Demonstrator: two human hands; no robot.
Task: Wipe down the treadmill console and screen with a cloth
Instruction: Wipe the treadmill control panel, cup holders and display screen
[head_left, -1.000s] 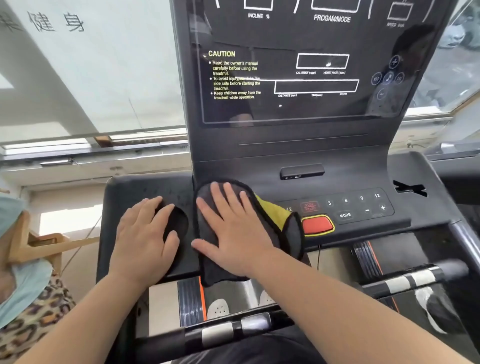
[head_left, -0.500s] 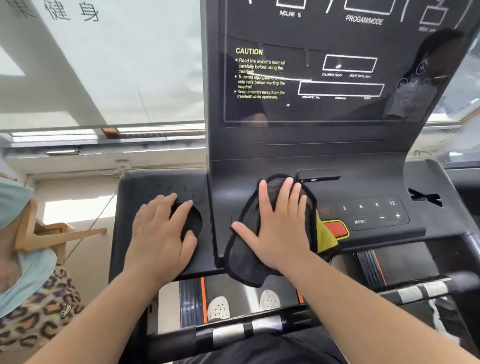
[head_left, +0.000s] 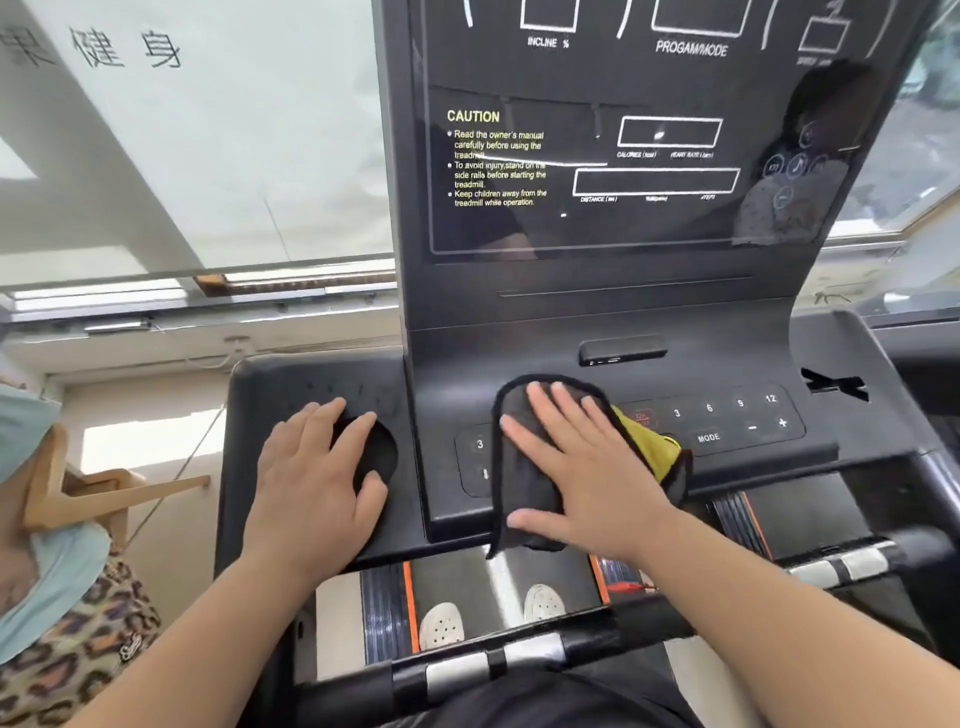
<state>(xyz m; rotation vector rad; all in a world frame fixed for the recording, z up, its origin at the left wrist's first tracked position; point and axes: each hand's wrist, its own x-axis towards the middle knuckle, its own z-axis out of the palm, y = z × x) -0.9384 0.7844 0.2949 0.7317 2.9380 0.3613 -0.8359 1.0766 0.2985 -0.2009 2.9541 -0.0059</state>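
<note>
While the right hand (head_left: 587, 467) lies flat on the cloth (head_left: 530, 483), its fingers are straight and spread, pressing the cloth down on the sloped front of the treadmill console (head_left: 519, 353). It grips nothing.

Cloth: dark on the side that shows, with a yellow part (head_left: 649, 441) sticking out from under the right edge of the hand. It sits in the middle of the console, between a small left keypad (head_left: 479, 444) marked "3" and the right button panel (head_left: 709, 437) with 3, 6, 9, 12, MODE, minus and plus. Its lower edge hangs over the console's front lip. Whatever buttons lie under it are hidden.

The left hand (head_left: 317, 478) rests open, palm down, on the console's left wing. Its fingers are relaxed and reach over the rim of a round cup recess (head_left: 379, 457). The two hands are apart, with the console's raised centre edge between them.

The screen (head_left: 597, 104) stands upright above the cloth, well apart from it. It is dark and glossy, with a CAUTION text block at left and outlined boxes labelled INCLINE % and PROGAM/MODE. A small slot (head_left: 621, 351) sits just above the cloth.

Below the console: a black handlebar (head_left: 467, 670) with silver bands, the belt (head_left: 457, 577), and two white perforated shoes (head_left: 441, 623).

Far left: another person in a leopard-print garment (head_left: 67, 649), beside a wooden frame (head_left: 78, 493).
</note>
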